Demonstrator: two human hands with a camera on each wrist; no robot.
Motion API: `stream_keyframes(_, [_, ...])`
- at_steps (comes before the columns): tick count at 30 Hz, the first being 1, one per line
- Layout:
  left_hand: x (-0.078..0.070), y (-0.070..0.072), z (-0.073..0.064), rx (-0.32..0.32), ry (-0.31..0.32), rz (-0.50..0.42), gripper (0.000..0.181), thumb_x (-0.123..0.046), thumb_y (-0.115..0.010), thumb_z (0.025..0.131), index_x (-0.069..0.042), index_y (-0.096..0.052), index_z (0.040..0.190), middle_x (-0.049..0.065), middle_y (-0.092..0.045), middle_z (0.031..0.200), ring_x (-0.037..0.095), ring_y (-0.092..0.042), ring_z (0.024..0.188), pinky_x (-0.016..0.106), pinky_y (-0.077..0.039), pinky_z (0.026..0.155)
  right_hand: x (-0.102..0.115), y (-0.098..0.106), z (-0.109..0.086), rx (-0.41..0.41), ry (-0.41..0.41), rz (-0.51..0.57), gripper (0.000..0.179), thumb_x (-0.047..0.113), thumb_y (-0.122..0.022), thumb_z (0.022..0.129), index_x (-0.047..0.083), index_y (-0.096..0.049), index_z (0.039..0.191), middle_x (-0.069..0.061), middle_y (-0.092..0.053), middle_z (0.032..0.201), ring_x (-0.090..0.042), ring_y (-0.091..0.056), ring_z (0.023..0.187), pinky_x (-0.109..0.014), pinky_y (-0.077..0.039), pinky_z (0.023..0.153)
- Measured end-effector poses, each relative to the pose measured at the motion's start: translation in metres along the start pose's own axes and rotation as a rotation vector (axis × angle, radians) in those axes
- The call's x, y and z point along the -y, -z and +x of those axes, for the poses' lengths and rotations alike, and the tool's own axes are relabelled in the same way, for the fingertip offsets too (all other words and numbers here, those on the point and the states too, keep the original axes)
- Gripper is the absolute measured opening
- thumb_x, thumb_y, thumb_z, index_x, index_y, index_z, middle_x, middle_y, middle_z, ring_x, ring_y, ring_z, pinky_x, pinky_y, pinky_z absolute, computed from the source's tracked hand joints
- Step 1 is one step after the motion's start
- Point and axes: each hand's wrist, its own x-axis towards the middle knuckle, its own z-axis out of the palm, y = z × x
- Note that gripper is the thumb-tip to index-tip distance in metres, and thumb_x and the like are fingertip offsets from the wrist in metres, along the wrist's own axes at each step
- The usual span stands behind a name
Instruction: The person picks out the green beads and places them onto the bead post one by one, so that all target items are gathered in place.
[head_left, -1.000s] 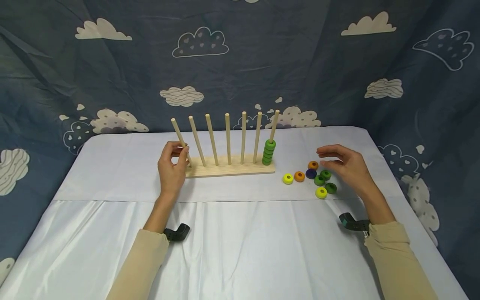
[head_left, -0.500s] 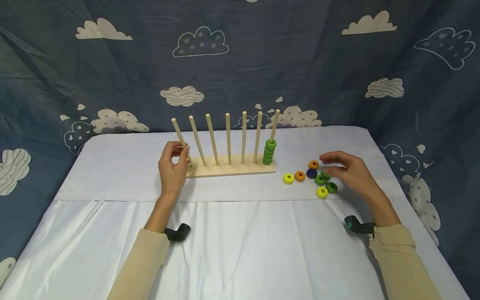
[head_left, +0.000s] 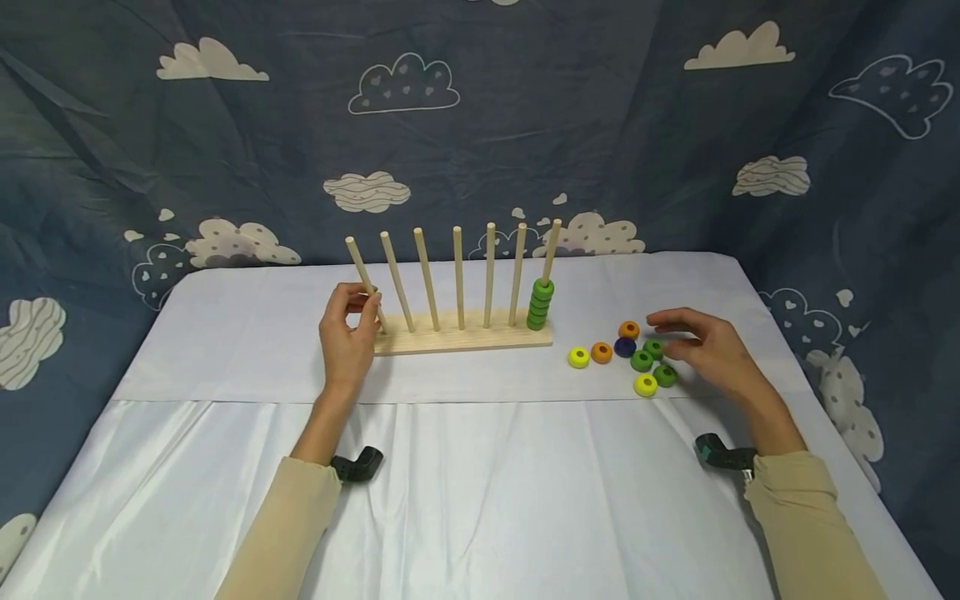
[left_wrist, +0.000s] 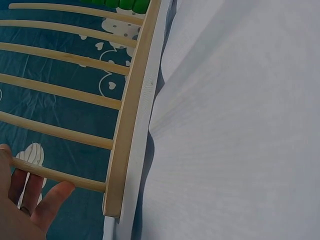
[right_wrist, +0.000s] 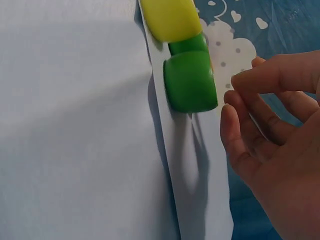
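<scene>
A wooden peg rack (head_left: 465,339) with several upright pegs stands on the white-covered table. My left hand (head_left: 347,342) grips its leftmost peg (head_left: 363,268) low down; in the left wrist view the thumb lies along that peg (left_wrist: 82,183) and other fingers pass behind it. Several green bead rings (head_left: 539,305) are stacked on the rightmost peg. My right hand (head_left: 708,348) hovers at the right of the loose beads, fingers bent loosely with nothing between them. Nearest to it are green beads (head_left: 653,349); in the right wrist view a green bead (right_wrist: 191,82) sits just beside the fingertips.
Loose beads lie right of the rack: yellow ones (head_left: 578,357), orange ones (head_left: 602,352) and a dark blue one (head_left: 624,347). A dark cloth with cloud prints (head_left: 585,125) hangs behind the table (head_left: 480,500).
My right hand has shifted right, a little lower, passing over a green bead that shows again now. The left hand keeps its hold on the peg, and the beads have not moved.
</scene>
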Motion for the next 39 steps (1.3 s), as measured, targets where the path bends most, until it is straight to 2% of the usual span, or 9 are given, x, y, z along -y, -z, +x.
stream_keyframes(6, [0.000, 0.000, -0.001, 0.001, 0.016, -0.001, 0.016, -0.015, -0.067, 0.102, -0.004, -0.068, 0.113, 0.015, -0.069, 0.106, 0.012, -0.062, 0.089, 0.029, -0.066, 0.065, -0.004, 0.001, 0.000, 0.058, -0.046, 0.006, 0.050, -0.003, -0.061, 0.095, 0.005, -0.057, 0.144, -0.022, -0.059, 0.148, -0.032, -0.056, 0.131, -0.064, -0.046, 0.115])
stream_keyframes(9, [0.000, 0.000, 0.000, 0.000, 0.015, -0.004, 0.016, -0.015, -0.067, 0.102, -0.003, -0.068, 0.113, 0.018, -0.068, 0.107, 0.011, -0.061, 0.089, 0.030, -0.066, 0.064, -0.005, 0.000, 0.000, 0.083, -0.064, -0.006, 0.051, -0.004, -0.059, 0.094, 0.004, -0.055, 0.145, -0.024, -0.058, 0.148, -0.041, -0.055, 0.134, -0.040, -0.054, 0.109])
stream_keyframes(13, [0.001, 0.000, 0.000, -0.002, 0.000, -0.008, 0.016, -0.014, -0.067, 0.102, -0.002, -0.068, 0.113, 0.022, -0.068, 0.109, 0.022, -0.062, 0.091, 0.029, -0.066, 0.063, -0.007, -0.001, 0.000, 0.099, -0.082, -0.022, 0.052, -0.005, -0.057, 0.095, 0.003, -0.054, 0.146, -0.025, -0.057, 0.148, -0.044, -0.055, 0.135, -0.009, -0.047, 0.092])
stream_keyframes(16, [0.001, 0.000, 0.001, -0.007, -0.010, -0.005, 0.016, -0.013, -0.068, 0.102, -0.002, -0.068, 0.113, 0.021, -0.068, 0.109, 0.030, -0.063, 0.092, 0.027, -0.066, 0.062, -0.007, -0.002, 0.001, 0.111, -0.094, -0.014, 0.053, -0.005, -0.056, 0.094, 0.002, -0.053, 0.146, -0.026, -0.057, 0.148, -0.046, -0.054, 0.136, -0.030, -0.055, 0.106])
stream_keyframes(20, [0.000, 0.001, 0.000, -0.015, -0.010, 0.009, 0.016, -0.010, -0.069, 0.101, -0.001, -0.069, 0.113, 0.019, -0.068, 0.109, 0.023, -0.064, 0.091, 0.022, -0.064, 0.061, -0.005, -0.003, 0.003, 0.134, -0.110, 0.002, 0.054, -0.003, -0.059, 0.094, 0.002, -0.052, 0.147, -0.027, -0.055, 0.148, -0.048, -0.051, 0.138, -0.065, -0.048, 0.112])
stream_keyframes(24, [-0.001, 0.001, 0.001, -0.010, -0.017, 0.018, 0.016, -0.010, -0.069, 0.100, -0.001, -0.069, 0.113, 0.017, -0.068, 0.107, 0.022, -0.065, 0.092, 0.032, -0.067, 0.062, -0.005, -0.002, 0.004, 0.142, -0.110, -0.008, 0.057, 0.000, -0.064, 0.094, 0.004, -0.052, 0.149, -0.026, -0.058, 0.147, -0.046, -0.055, 0.135, -0.034, -0.058, 0.101])
stream_keyframes(28, [0.000, 0.003, 0.002, -0.006, -0.029, 0.033, 0.016, -0.010, -0.070, 0.100, 0.000, -0.069, 0.113, 0.015, -0.069, 0.106, 0.019, -0.065, 0.092, 0.043, -0.067, 0.062, -0.005, -0.004, 0.006, 0.138, -0.103, -0.022, 0.056, 0.004, -0.068, 0.094, 0.005, -0.053, 0.148, -0.025, -0.061, 0.144, -0.043, -0.059, 0.130, -0.011, -0.047, 0.086])
stream_keyframes(37, [0.001, 0.004, 0.004, -0.016, -0.046, 0.009, 0.016, -0.007, -0.073, 0.097, 0.001, -0.071, 0.111, 0.017, -0.069, 0.104, 0.035, -0.068, 0.092, 0.041, -0.068, 0.062, -0.002, -0.010, 0.009, 0.034, -0.082, -0.062, 0.050, 0.009, -0.071, 0.098, 0.006, -0.055, 0.146, -0.025, -0.059, 0.144, -0.045, -0.061, 0.125, -0.057, -0.057, 0.103])
stream_keyframes(39, [0.000, 0.004, 0.004, -0.017, -0.047, 0.009, 0.016, -0.007, -0.073, 0.097, 0.000, -0.071, 0.111, 0.017, -0.070, 0.104, 0.031, -0.068, 0.091, 0.039, -0.068, 0.062, 0.000, -0.010, 0.010, 0.002, -0.074, -0.054, 0.049, 0.012, -0.071, 0.099, 0.007, -0.056, 0.146, -0.024, -0.058, 0.146, -0.045, -0.062, 0.125, -0.057, -0.057, 0.104])
